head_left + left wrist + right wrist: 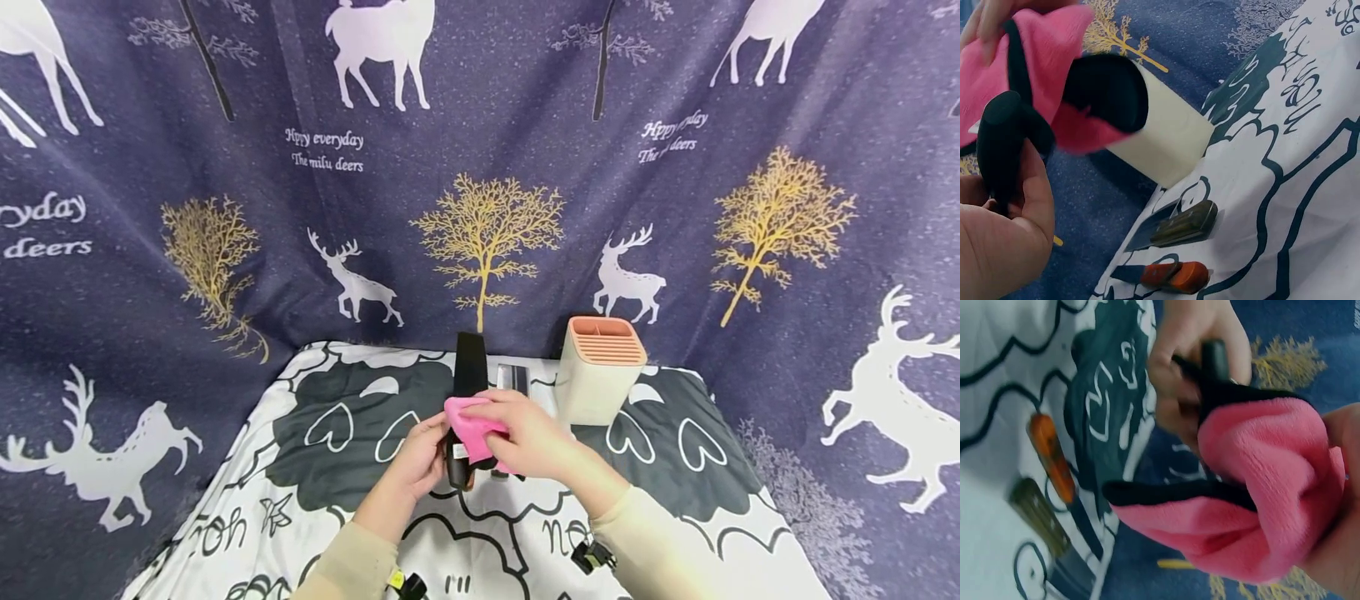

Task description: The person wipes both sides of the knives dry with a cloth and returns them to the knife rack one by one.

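Note:
A black knife (470, 362) with a broad dark blade is raised over the bed cover, pointing away from me. My left hand (422, 458) grips its black handle (999, 134). In my right hand (528, 433) is a pink cloth (1272, 481) with black edging, pinched over the blade near the handle. The cloth hides part of the blade. Below lie two more knives, one with an orange wooden handle (1175, 276) and one with a brown riveted handle (1188, 224). A silver blade (514, 377) shows beyond my right hand in the head view.
A cream knife block (588, 392) with a slotted orange top stands at the back right, close to my right hand. The black-and-white patterned cover (480, 546) lies beneath everything. Behind it hangs a dark blue curtain (480, 142) with deer and trees.

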The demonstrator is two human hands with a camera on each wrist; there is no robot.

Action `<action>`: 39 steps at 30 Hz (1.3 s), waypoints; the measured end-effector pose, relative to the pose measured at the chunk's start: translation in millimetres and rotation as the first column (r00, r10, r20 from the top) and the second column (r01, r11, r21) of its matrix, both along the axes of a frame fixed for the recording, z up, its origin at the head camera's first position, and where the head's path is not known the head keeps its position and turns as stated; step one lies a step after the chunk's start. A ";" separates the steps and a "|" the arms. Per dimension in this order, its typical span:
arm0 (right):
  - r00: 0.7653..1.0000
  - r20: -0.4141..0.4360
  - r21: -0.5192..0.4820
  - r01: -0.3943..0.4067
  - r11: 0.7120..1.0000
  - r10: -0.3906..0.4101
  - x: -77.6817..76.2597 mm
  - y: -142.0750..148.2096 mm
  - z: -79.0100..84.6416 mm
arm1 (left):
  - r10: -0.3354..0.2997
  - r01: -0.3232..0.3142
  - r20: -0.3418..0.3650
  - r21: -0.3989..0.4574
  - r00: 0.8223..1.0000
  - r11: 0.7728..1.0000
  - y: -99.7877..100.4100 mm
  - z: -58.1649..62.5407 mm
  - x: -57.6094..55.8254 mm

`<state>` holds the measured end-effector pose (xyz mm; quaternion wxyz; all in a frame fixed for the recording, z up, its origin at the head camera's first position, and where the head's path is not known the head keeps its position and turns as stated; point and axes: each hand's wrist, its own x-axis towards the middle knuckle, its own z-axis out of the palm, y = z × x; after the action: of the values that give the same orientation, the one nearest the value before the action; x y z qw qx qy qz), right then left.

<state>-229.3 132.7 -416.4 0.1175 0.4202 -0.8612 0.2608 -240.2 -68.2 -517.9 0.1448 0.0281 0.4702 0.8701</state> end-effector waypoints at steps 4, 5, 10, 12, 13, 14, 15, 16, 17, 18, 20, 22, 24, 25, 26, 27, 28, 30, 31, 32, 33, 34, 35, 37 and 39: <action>0.997 -0.051 0.062 0.053 0.997 -0.050 4.6 -17.5 -11.0 | -0.021 0.021 0.025 0.012 0.999 1.000 2.8 -0.8 1.5; 0.995 -0.064 0.085 0.077 0.993 -0.072 6.0 -20.7 -13.5 | -0.024 0.024 0.030 0.012 0.999 1.000 2.8 -1.1 2.0; 0.974 -0.114 0.159 0.212 0.964 -0.195 11.4 -29.0 -22.2 | -0.014 0.012 0.045 0.034 0.999 0.999 2.8 -2.2 3.9; 0.965 -0.139 0.171 0.246 0.954 -0.224 11.7 -30.6 -23.0 | -0.009 0.007 0.045 0.036 0.999 0.999 4.0 -3.1 3.5; 0.961 -0.154 0.179 0.258 0.949 -0.232 11.8 -31.1 -23.1 | -0.012 0.010 0.043 0.038 0.999 0.999 4.7 -3.6 3.3; 0.958 -0.163 0.186 0.264 0.946 -0.235 12.0 -31.6 -22.7 | -0.013 0.012 0.043 0.039 0.999 0.999 5.2 -4.1 3.4; 0.957 -0.171 0.195 0.265 0.944 -0.233 12.4 -31.9 -22.0 | -0.017 0.016 0.044 0.035 0.999 0.999 5.8 -4.7 3.6; 0.957 -0.179 0.206 0.264 0.942 -0.229 12.9 -32.1 -21.3 | -0.023 0.021 0.046 0.034 0.999 0.999 6.3 -5.0 4.0; 0.957 -0.181 0.218 0.263 0.940 -0.226 13.4 -32.3 -21.0 | -0.031 0.029 0.044 0.033 0.999 0.999 6.2 -5.6 4.8; 0.958 -0.179 0.230 0.261 0.937 -0.223 14.2 -32.2 -20.5 | -0.035 0.033 0.051 0.030 0.998 0.999 6.2 -6.1 5.7; 0.962 -0.176 0.246 0.248 0.937 -0.209 15.3 -32.0 -19.9 | -0.036 0.034 0.056 0.031 0.998 0.999 6.2 -7.3 7.3; 0.967 -0.161 0.257 0.234 0.938 -0.197 16.3 -31.0 -20.2 | -0.038 0.036 0.062 0.034 0.997 0.999 6.4 -8.7 8.2; 0.973 -0.136 0.263 0.217 0.940 -0.187 17.9 -29.4 -20.7 | -0.035 0.033 0.075 0.035 0.997 0.999 7.2 -10.3 8.2; 0.976 -0.122 0.263 0.208 0.942 -0.181 18.8 -28.7 -21.1 | -0.030 0.027 0.077 0.037 0.997 0.999 7.7 -10.9 8.3; 0.978 -0.108 0.264 0.199 0.944 -0.176 19.9 -28.0 -21.4 | -0.026 0.022 0.085 0.038 0.996 0.999 8.2 -11.5 8.3; 0.980 -0.098 0.264 0.193 0.945 -0.173 20.9 -27.2 -22.1 | -0.019 0.016 0.093 0.035 0.996 0.999 8.6 -11.9 8.3; 0.982 -0.094 0.259 0.186 0.948 -0.167 22.0 -26.6 -22.9 | -0.012 0.009 0.089 0.031 0.996 0.999 9.1 -12.4 8.2; 0.984 -0.097 0.244 0.167 0.955 -0.147 24.5 -25.5 -24.0 | 0.004 -0.007 0.096 0.030 0.995 1.000 9.7 -12.9 8.1; 0.986 -0.104 0.234 0.153 0.960 -0.132 25.8 -25.3 -24.5 | 0.012 -0.015 0.098 0.029 0.995 0.999 9.5 -13.0 7.9; 0.986 -0.113 0.225 0.142 0.964 -0.118 27.2 -25.0 -24.9 | 0.016 -0.019 0.097 0.025 0.995 1.000 9.1 -13.0 7.6; 0.987 -0.124 0.217 0.130 0.967 -0.105 28.5 -24.9 -25.6 | 0.023 -0.025 0.099 0.020 0.995 0.999 8.6 -12.7 7.6; 0.987 -0.132 0.211 0.118 0.970 -0.092 30.1 -24.8 -25.9 | 0.027 -0.029 0.097 0.016 0.995 0.999 7.9 -12.4 7.3; 0.987 -0.138 0.210 0.110 0.972 -0.082 31.7 -24.8 -26.3 | 0.030 -0.032 0.104 0.009 0.994 0.999 7.2 -11.9 7.1; 0.986 -0.150 0.212 0.102 0.972 -0.071 35.0 -24.7 -26.8 | 0.027 -0.025 0.099 -0.013 0.995 1.000 5.3 -11.1 6.9; 0.986 -0.152 0.219 0.101 0.970 -0.068 38.2 -24.8 -27.1 | 0.022 -0.019 0.099 -0.029 0.995 0.999 3.6 -10.1 6.7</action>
<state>-191.2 107.8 -443.6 0.1414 0.4115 -0.8917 0.1249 -233.5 -64.6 -528.1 0.1596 -0.0221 0.4749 0.8652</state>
